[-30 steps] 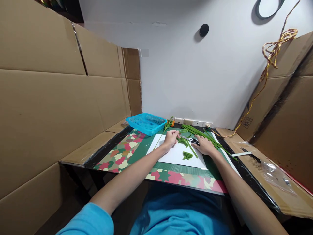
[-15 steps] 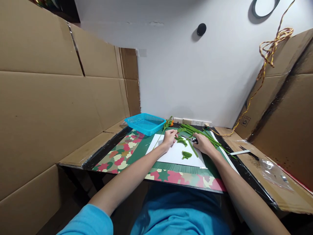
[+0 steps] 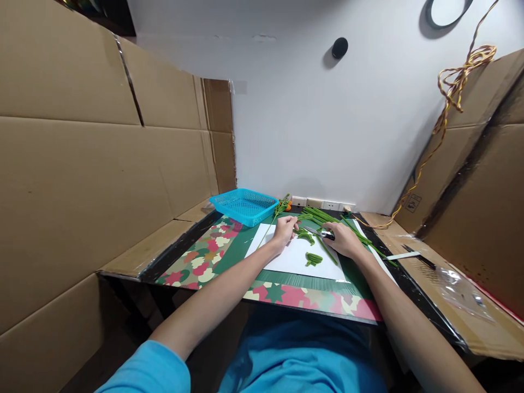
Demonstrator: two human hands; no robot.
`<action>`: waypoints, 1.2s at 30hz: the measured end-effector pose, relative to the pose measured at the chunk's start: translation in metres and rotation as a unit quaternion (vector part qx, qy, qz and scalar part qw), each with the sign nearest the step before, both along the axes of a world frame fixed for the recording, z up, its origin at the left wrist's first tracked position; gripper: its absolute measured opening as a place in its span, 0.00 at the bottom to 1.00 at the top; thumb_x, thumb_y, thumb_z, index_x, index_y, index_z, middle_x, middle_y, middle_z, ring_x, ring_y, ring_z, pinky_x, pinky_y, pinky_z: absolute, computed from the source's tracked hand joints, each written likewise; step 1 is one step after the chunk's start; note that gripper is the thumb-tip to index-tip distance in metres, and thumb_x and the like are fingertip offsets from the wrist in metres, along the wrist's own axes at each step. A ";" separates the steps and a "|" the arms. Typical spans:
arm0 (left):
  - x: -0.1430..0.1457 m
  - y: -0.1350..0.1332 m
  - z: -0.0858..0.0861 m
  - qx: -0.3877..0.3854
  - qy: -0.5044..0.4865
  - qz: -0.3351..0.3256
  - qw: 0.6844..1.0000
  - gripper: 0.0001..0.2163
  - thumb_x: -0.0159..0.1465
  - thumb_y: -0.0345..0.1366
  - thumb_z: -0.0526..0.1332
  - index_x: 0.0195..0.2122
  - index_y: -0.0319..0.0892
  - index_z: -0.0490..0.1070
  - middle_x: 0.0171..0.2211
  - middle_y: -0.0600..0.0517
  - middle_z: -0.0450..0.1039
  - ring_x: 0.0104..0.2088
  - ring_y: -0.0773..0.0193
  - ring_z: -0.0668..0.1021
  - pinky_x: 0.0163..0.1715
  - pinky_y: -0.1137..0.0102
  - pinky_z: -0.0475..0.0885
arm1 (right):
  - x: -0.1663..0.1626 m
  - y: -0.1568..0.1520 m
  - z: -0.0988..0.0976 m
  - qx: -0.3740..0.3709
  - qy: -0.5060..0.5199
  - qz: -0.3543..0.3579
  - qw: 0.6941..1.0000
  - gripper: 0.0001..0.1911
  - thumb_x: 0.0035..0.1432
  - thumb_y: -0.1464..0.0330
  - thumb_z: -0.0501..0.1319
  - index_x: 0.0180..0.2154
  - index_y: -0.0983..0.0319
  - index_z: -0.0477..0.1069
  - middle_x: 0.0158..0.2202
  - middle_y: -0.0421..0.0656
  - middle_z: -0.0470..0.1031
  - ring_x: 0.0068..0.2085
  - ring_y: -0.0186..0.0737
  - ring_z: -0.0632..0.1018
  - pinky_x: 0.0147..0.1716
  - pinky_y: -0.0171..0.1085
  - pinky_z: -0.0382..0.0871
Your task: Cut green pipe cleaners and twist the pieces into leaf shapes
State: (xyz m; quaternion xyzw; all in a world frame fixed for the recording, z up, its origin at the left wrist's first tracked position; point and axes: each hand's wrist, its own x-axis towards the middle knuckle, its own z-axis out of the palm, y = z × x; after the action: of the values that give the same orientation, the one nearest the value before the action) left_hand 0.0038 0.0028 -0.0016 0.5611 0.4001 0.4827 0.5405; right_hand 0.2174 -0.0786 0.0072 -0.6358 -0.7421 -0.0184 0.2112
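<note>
My left hand is closed in a pinch over the white sheet, on a thin green pipe cleaner bent into a loop. My right hand grips scissors with dark handles, their metal blades pointing left toward my left hand. Under the blades lie curved green pieces. Nearer to me on the sheet is a small bundled green piece. One straight green length lies below my right hand.
Behind my hands lies a bundle of long green pipe cleaners. A blue plastic basket stands at back left, beside an orange flower on a green stem. Power sockets line the wall. At right are tweezers and a plastic bag.
The scissors have turned slightly, and their blades look closer together. My left hand keeps its pinch in nearly the same place. The whole view has shifted a little.
</note>
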 end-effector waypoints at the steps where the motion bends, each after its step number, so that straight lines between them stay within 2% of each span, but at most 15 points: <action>1: 0.000 0.000 0.000 0.001 -0.002 0.001 1.000 0.13 0.69 0.38 0.59 0.27 0.38 0.68 0.25 0.55 0.70 0.11 0.78 0.62 0.11 0.76 0.49 | 0.003 -0.001 0.002 0.010 -0.008 -0.003 1.000 0.19 0.59 0.64 0.64 0.52 0.58 0.75 0.48 0.47 0.79 0.49 0.48 0.77 0.41 0.36 0.63; 4: 0.000 0.000 0.000 -0.003 -0.003 0.003 1.000 0.14 0.68 0.39 0.59 0.26 0.38 0.67 0.25 0.55 0.70 0.11 0.78 0.63 0.11 0.76 0.47 | 0.013 -0.005 0.007 -0.035 -0.013 -0.011 0.999 0.17 0.56 0.61 0.67 0.48 0.58 0.76 0.41 0.45 0.79 0.41 0.45 0.77 0.35 0.35 0.61; 6: 0.000 0.000 -0.001 -0.008 -0.007 0.004 1.000 0.14 0.68 0.40 0.60 0.26 0.38 0.67 0.24 0.55 0.70 0.11 0.78 0.63 0.12 0.76 0.46 | 0.017 -0.006 0.008 -0.070 0.013 -0.009 0.997 0.19 0.57 0.61 0.66 0.50 0.58 0.75 0.36 0.42 0.79 0.37 0.42 0.77 0.30 0.34 0.58; 9: 0.000 0.000 -0.001 -0.006 -0.008 0.006 1.000 0.14 0.68 0.41 0.61 0.27 0.38 0.68 0.23 0.55 0.69 0.11 0.78 0.63 0.12 0.76 0.46 | 0.018 -0.007 0.007 -0.086 0.025 0.021 0.996 0.21 0.56 0.60 0.66 0.51 0.58 0.74 0.34 0.41 0.78 0.35 0.41 0.76 0.30 0.34 0.58; 15: 0.000 -0.003 0.003 -0.012 -0.006 0.000 1.000 0.16 0.66 0.44 0.62 0.26 0.38 0.67 0.23 0.56 0.68 0.11 0.79 0.62 0.12 0.76 0.46 | 0.019 -0.006 0.006 -0.111 0.020 0.040 0.993 0.26 0.56 0.57 0.67 0.55 0.59 0.71 0.38 0.43 0.77 0.38 0.43 0.76 0.34 0.36 0.63; 19: 0.000 -0.003 0.004 -0.016 -0.004 -0.002 1.000 0.15 0.67 0.43 0.62 0.28 0.38 0.69 0.23 0.57 0.68 0.11 0.78 0.62 0.12 0.76 0.46 | 0.024 -0.004 0.003 -0.114 -0.013 0.005 0.993 0.27 0.58 0.52 0.66 0.54 0.61 0.72 0.47 0.50 0.76 0.46 0.49 0.76 0.40 0.38 0.65; 22: 0.000 -0.003 0.002 -0.015 -0.006 -0.005 1.000 0.14 0.67 0.44 0.62 0.29 0.38 0.70 0.22 0.57 0.67 0.11 0.78 0.62 0.12 0.76 0.46 | 0.025 -0.002 -0.001 -0.132 -0.022 -0.019 0.991 0.26 0.62 0.50 0.62 0.53 0.62 0.72 0.49 0.52 0.75 0.48 0.51 0.76 0.42 0.39 0.65; 27: -0.001 -0.001 0.001 -0.014 -0.006 -0.006 1.000 0.15 0.66 0.45 0.63 0.30 0.38 0.71 0.22 0.56 0.68 0.11 0.78 0.63 0.12 0.76 0.46 | 0.016 -0.004 0.002 -0.133 -0.034 -0.027 0.990 0.23 0.63 0.57 0.62 0.54 0.63 0.70 0.48 0.53 0.77 0.48 0.52 0.78 0.41 0.39 0.66; 29: 0.000 -0.002 0.001 -0.016 -0.006 -0.006 1.000 0.14 0.67 0.44 0.63 0.30 0.38 0.71 0.23 0.56 0.68 0.11 0.78 0.63 0.12 0.76 0.46 | 0.005 -0.007 0.005 -0.125 -0.066 -0.068 0.988 0.20 0.61 0.60 0.63 0.51 0.64 0.70 0.45 0.55 0.77 0.46 0.54 0.78 0.40 0.40 0.66; 32: 0.000 -0.003 0.003 -0.021 -0.009 -0.006 1.000 0.14 0.68 0.41 0.61 0.28 0.38 0.69 0.23 0.56 0.68 0.11 0.78 0.62 0.11 0.76 0.46 | -0.012 -0.012 0.008 -0.108 -0.109 -0.116 0.981 0.15 0.64 0.65 0.59 0.50 0.64 0.69 0.43 0.58 0.77 0.43 0.56 0.79 0.37 0.41 0.65; 36: 0.001 -0.005 0.005 -0.021 -0.008 -0.003 1.000 0.13 0.69 0.39 0.60 0.28 0.38 0.69 0.23 0.56 0.68 0.11 0.78 0.62 0.11 0.76 0.47 | -0.018 -0.012 0.006 -0.110 -0.075 -0.116 0.984 0.15 0.62 0.69 0.59 0.50 0.64 0.66 0.44 0.58 0.77 0.44 0.57 0.79 0.36 0.40 0.64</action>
State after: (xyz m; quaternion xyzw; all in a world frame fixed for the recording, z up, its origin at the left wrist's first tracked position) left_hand 0.0046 -0.0023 0.0039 0.5470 0.4042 0.4773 0.5564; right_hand 0.1994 -0.0903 0.0136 -0.7338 -0.6745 -0.0087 0.0807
